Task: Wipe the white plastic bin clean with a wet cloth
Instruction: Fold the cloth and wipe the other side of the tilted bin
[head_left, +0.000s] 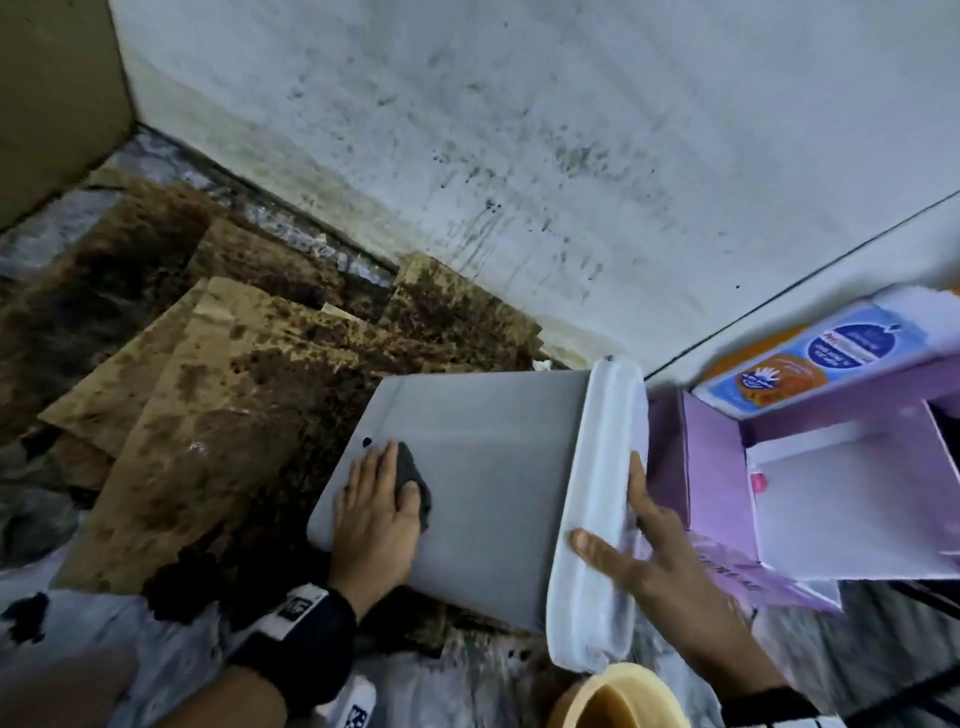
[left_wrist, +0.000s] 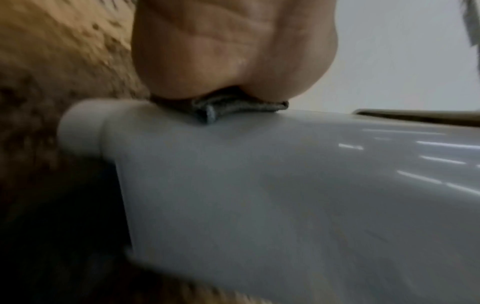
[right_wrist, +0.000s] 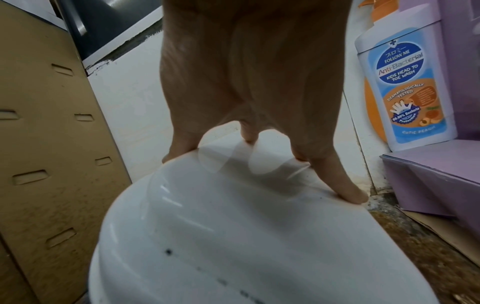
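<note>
Bin (head_left: 493, 452) judged light, stiff, slick. My left hand (head_left: 371, 519) flat, presses cloth (head_left: 413, 483) on bin side; right hand (head_left: 649, 561) splayed, braces lid (head_left: 608, 457) end.

Your bin (head_left: 483, 467) is pale grey-white, its lid (head_left: 605, 441) brighter white; the cloth (head_left: 413, 480) is dark grey. The cardboard (head_left: 208, 389) is tan, blotched dark brown — the wall (head_left: 519, 130) white, speckled black. You see a lilac box (head_left: 711, 467) and a white bottle (head_left: 810, 358) labelled blue and orange.
</note>
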